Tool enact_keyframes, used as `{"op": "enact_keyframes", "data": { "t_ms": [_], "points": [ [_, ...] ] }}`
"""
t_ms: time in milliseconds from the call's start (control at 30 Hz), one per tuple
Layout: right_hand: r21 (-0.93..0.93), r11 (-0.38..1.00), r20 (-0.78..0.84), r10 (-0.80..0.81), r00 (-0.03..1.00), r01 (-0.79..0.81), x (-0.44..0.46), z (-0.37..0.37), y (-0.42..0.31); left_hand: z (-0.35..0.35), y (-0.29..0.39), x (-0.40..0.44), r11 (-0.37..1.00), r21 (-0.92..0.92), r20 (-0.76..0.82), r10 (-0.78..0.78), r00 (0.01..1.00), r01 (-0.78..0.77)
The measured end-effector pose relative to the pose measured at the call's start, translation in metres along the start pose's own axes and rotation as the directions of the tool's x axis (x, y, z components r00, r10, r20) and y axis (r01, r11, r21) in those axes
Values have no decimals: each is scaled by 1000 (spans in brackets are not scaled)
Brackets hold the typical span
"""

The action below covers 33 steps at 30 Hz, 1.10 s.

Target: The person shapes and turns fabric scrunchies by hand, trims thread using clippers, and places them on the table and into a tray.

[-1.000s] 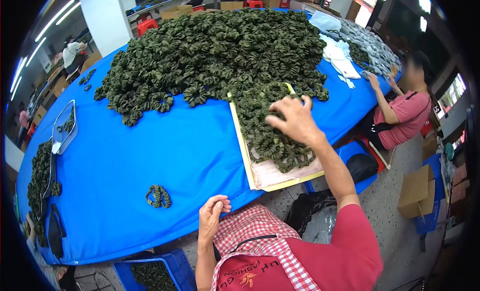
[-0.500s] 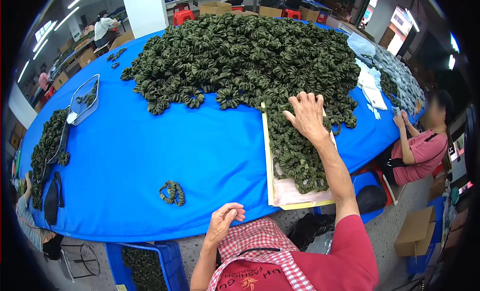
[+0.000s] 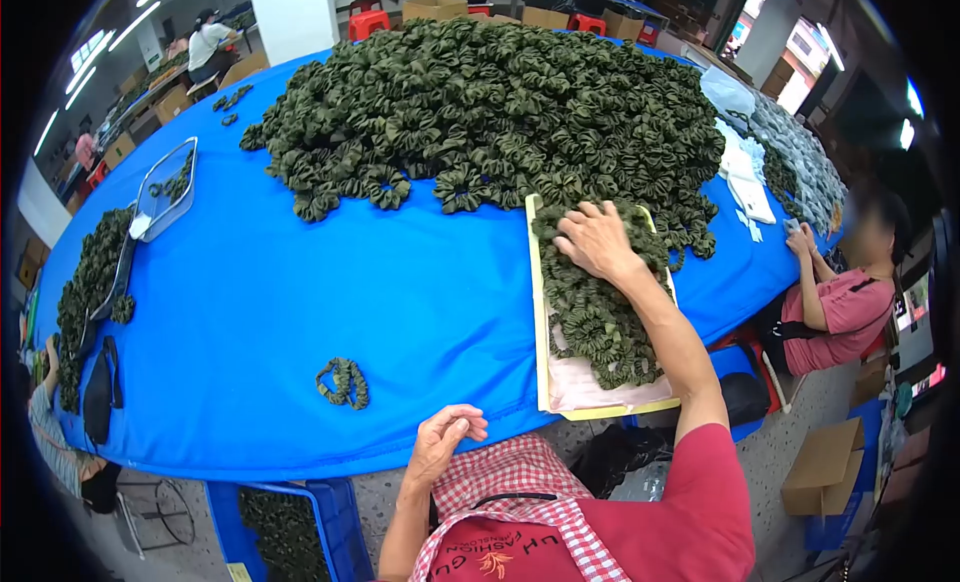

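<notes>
My right hand (image 3: pixel 598 244) lies palm down on dark green scrunchies (image 3: pixel 600 327) in a shallow, yellow-rimmed tray (image 3: pixel 543 367), fingers spread and slightly bent, not closed round any of them. Bare pinkish lining shows at the tray's near end. Behind the tray rises a large heap of dark green scrunchies (image 3: pixel 480 112). My left hand (image 3: pixel 447 440) hovers by the near table edge, fingers loosely curled together, with nothing visible in them. A lone scrunchie (image 3: pixel 343 383) rests on the blue cloth (image 3: pixel 420 292) to its upper left.
A clear plastic basket (image 3: pixel 168 197) and more green scrunchies (image 3: pixel 92 267) occupy the left side. Below the table edge stands a blue crate (image 3: pixel 335 527) holding dark pieces. A co-worker in pink (image 3: pixel 845 307) sits at the right, near white cloths (image 3: pixel 745 182). Cardboard boxes (image 3: pixel 825 467) stand on the floor.
My right hand has drawn back from the heap's edge toward me and left, onto the tray's contents. More scrunchies now cover the tray's far end. My left hand has barely moved.
</notes>
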State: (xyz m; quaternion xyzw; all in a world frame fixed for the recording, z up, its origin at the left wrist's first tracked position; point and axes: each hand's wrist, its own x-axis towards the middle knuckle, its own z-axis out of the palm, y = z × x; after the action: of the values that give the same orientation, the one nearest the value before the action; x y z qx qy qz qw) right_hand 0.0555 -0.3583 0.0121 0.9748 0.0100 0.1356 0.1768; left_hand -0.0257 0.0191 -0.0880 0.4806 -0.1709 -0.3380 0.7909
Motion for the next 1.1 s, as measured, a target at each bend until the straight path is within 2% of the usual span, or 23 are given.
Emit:
{"op": "enact_keyframes", "data": {
  "t_ms": [100, 167, 200, 233, 267, 300, 333, 367, 400, 433, 467, 500, 567, 600, 667, 733, 767, 833, 867, 933, 1000, 1033, 1100],
  "points": [
    [-20, 997, -76, -75, 994, 74, -12, 14, 9, 7, 2, 5, 1000, 13, 1, -9, 1000, 9],
    [-41, 993, -160, -118, 980, 113, -15, 21, 10, 10, 3, 11, 1000, 25, 68, 7, 998, -9],
    [-35, 999, -67, -25, 997, 23, -9, 20, 10, 12, 4, 16, 998, 59, 80, 10, 997, -15],
    [37, 999, -123, 19, 992, -15, -7, 22, 16, 16, 6, 21, 996, 92, 74, 16, 997, -23],
    [46, 996, -50, 76, 996, -74, -5, 12, 19, 22, 6, 28, 993, 114, 84, 26, 996, -35],
    [59, 992, 27, 108, 994, -110, -1, 0, 22, 28, 8, 35, 995, 92, 75, 27, 997, -34],
    [52, 995, 33, 89, 995, -91, 0, 3, 29, 34, 8, 40, 997, 71, 62, 23, 998, -28],
    [-14, 998, -57, 59, 997, -60, 0, 4, 32, 37, 6, 47, 996, 81, 44, 42, 998, -46],
    [-46, 998, -35, 37, 999, -39, 2, 23, 68, 60, -3, 64, 994, 92, 29, 60, 998, -63],
    [-47, 998, -148, -38, 988, 32, 6, 29, 79, 65, -1, 64, 994, 93, -29, 63, 998, -60],
    [-56, 995, -260, -92, 961, 80, 8, 34, 88, 70, 4, 63, 953, 271, -83, 163, 983, -135],
    [53, 996, -225, -56, 973, 69, 10, 24, 89, 71, 13, 61, 875, 445, -101, 262, 960, -192],
    [108, 991, -248, -54, 967, 83, 11, -5, 83, 60, 39, 47, 679, 700, -124, 423, 898, -223],
    [146, 986, -272, -42, 961, 85, 9, -23, 78, 48, 47, 46, 517, 825, -125, 559, 820, -227],
    [220, 972, -314, -14, 949, 87, 3, -57, 64, 8, 62, 49, 191, 964, -48, 810, 584, -186],
    [396, 910, -258, -13, 966, 118, -9, -91, 29, -18, 81, 53, 195, 978, -202, 832, 517, 68],
    [397, 911, -253, -8, 967, 112, -16, -100, 11, -33, 84, 56, 195, 979, -201, 829, 523, 66],
    [433, 851, -253, -202, 946, 298, -30, -113, -20, -59, 79, 64, 185, 973, -228, 844, 485, 136],
    [464, 816, -259, -246, 934, 344, -38, -117, -36, -59, 79, 65, 190, 972, -232, 840, 491, 135],
    [561, 724, -244, -319, 916, 402, -49, -120, -65, -57, 82, 65, 166, 965, -256, 780, 571, 205],
    [663, 636, -251, -310, 917, 396, -56, -119, -91, -50, 84, 66, 132, 955, -278, 712, 645, 267],
    [693, 598, -278, -294, 914, 403, -56, -118, -103, -43, 88, 65, 132, 956, -275, 708, 651, 260],
    [723, 566, -294, -265, 918, 395, -51, -116, -126, -18, 99, 57, 454, 883, -408, 612, 677, 122]
  ]
}}
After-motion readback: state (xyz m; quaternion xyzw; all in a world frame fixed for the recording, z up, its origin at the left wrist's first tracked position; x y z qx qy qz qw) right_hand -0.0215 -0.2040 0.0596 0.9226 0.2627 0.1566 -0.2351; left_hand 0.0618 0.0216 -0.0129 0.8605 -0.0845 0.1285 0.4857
